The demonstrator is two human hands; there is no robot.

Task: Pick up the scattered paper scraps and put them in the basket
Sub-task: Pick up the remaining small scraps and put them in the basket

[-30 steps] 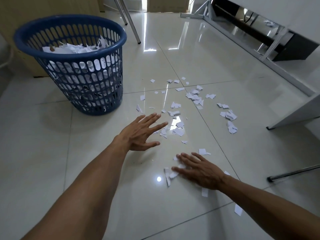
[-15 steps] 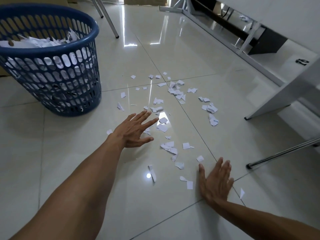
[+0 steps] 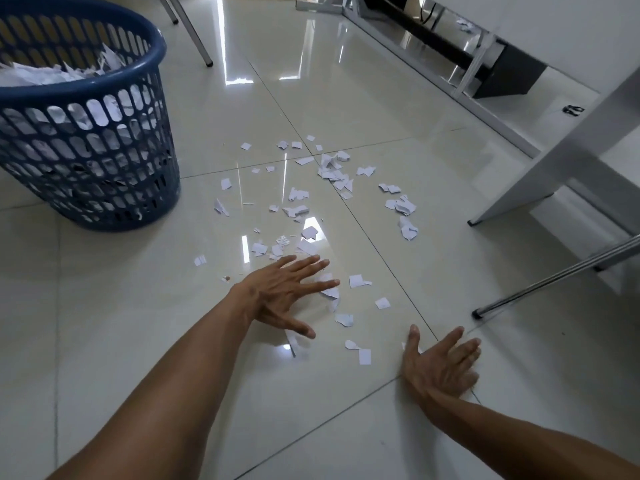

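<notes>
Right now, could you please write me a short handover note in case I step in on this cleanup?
Left hand: open, fingers spread low over some of the paper scraps, holding nothing.
Right hand: open, flat at the tiled floor, a few scraps just to its left.
Blue basket: upright at far left, already holding plenty of paper.
Done: some paper binned.
Left: many scraps lie loose on the floor to the basket's right; gather them and drop them in.

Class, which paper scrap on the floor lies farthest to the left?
The small scrap lying alone near the blue basket, left of the left hand; all others lie further right.
</notes>
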